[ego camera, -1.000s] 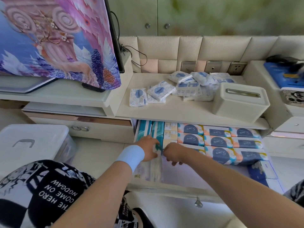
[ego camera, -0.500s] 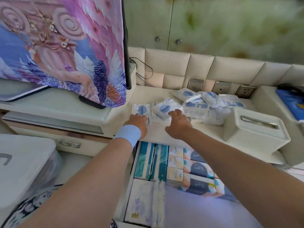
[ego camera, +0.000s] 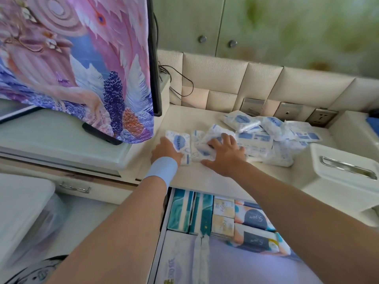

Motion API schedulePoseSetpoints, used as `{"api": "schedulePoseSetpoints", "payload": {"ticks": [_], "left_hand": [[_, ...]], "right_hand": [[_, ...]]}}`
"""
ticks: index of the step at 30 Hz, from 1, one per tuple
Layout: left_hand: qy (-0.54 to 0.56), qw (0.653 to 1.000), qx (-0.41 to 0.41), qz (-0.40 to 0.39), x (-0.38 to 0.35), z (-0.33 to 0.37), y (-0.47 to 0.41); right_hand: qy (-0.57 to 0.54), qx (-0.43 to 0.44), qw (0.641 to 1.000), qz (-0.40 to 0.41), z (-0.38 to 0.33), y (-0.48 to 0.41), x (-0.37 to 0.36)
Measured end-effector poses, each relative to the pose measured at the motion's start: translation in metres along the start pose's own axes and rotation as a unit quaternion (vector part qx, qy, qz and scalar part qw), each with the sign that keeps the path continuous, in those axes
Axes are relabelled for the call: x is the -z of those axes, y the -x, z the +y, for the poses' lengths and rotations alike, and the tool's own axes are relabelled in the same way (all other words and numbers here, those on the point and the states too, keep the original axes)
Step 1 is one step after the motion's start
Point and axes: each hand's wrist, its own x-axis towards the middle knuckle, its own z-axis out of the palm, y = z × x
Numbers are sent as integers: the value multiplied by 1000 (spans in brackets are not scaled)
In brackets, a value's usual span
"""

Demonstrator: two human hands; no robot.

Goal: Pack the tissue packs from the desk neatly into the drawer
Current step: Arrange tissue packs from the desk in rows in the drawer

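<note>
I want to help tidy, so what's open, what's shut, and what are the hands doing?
Drawer, open, partly filled.
Cabinet doors, shut.
Side drawer, shut.
Left hand, on leftmost tissue pack, grip unclear.
Right hand, spread flat on tissue packs.

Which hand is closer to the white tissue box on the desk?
Right. The right hand lies on packs left of the tissue box; the left hand rests on a pack farther left.
</note>
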Motion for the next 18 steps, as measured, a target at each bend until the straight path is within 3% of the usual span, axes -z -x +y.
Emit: {"api": "schedulePoseSetpoints", "payload": {"ticks": [4, 11, 15, 18], "left_hand": [[152, 986, 51, -44, 6, 1, 9], [146, 977, 32, -153, 20, -6, 45], [238, 957, 23, -166, 27, -7, 78], [314, 934, 31, -170, 30, -8, 104]], "right_hand": [[-135, 29, 990, 22, 8, 4, 6], [-90, 42, 995, 24, 22, 38, 24], [-72, 31, 995, 54, 16, 69, 42], [-148, -13, 984, 100, 14, 101, 48]]}}
